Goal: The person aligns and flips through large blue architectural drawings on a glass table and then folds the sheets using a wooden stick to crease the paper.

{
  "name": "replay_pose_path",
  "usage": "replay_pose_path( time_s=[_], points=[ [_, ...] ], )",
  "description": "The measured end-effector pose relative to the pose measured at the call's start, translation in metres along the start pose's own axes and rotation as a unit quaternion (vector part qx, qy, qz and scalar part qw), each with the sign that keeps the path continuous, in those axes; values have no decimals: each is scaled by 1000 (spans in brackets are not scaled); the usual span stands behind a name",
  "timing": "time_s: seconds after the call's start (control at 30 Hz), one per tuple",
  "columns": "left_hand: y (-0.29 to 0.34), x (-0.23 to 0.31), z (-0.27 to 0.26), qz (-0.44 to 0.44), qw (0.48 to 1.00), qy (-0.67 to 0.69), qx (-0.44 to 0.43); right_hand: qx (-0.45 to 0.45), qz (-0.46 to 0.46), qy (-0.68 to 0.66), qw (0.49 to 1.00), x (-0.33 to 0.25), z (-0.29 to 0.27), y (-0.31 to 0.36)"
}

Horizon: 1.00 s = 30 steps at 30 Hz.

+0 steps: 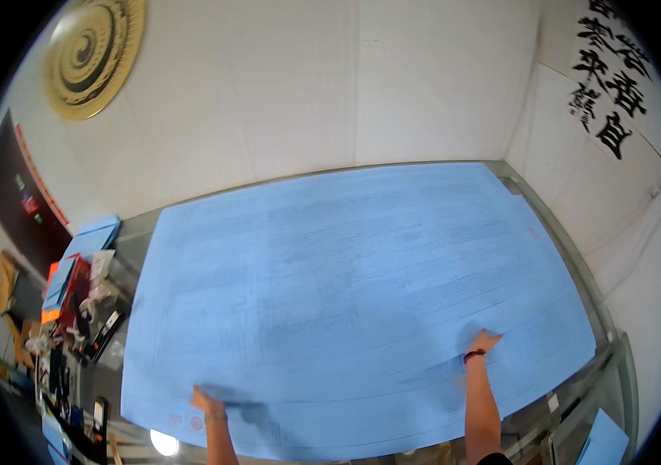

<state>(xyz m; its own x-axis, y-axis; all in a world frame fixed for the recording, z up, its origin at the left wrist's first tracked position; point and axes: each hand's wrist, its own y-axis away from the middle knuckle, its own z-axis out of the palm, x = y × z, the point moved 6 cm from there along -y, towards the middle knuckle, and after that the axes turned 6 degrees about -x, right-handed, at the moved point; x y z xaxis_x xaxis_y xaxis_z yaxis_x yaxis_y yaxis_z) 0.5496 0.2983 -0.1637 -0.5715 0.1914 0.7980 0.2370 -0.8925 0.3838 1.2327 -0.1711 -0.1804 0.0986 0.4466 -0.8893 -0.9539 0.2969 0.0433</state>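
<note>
At the near side, a bright white light spot (164,443) shows just outside the near-left corner of a big blue sheet (346,287), and a smaller blue piece (604,442) stands out at the lower right. The left hand (207,401) is on the sheet near its near edge, fingers partly bent; I cannot tell whether it grips anything. 2 faint red marks (196,423) sit on the sheet just left of that wrist. The right hand (484,342), with a dark bracelet (474,354) at its wrist, is a bit farther in on the sheet's right half; its fingers look bent, but how far they are open and whether they hold anything cannot be told. The sheet lies flat over most of a table (559,232) with a grey-green frame. Beyond the sheet's left edge are a jumble of small items, a red box (78,287) and more blue pieces (96,236). Farther off are a dark door (24,201), a pale wall (307,85), a round gold plaque (94,58) and, at right, large black brush writing (614,136).
</note>
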Motion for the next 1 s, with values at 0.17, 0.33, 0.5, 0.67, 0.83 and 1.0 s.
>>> replay_pose_path(
  time_s=[0.17, 0.33, 0.5, 0.67, 0.83, 1.0],
  points=[
    [-8, 32, 37, 103, 992, -75, -2, -63, 191, 154, 967, -35, 35, 18],
    [28, 32, -20, 101, 985, -77, 115, 34, 138, 85, 986, -69, 10, 64],
    [7, 24, 13, -34, 993, 74, -88, 76, 155, 117, 978, -63, 51, 55],
    [-6, 38, 15, 34, 994, -99, 1, -23, 154, 98, 983, -52, 46, 28],
    [16, 26, -8, 40, 994, 6, 100, 20, 143, 70, 987, -40, 23, 24],
    [-13, 38, 28, -2, 998, 54, -39, 14, 223, 111, 968, -30, 43, 9]
  ],
)
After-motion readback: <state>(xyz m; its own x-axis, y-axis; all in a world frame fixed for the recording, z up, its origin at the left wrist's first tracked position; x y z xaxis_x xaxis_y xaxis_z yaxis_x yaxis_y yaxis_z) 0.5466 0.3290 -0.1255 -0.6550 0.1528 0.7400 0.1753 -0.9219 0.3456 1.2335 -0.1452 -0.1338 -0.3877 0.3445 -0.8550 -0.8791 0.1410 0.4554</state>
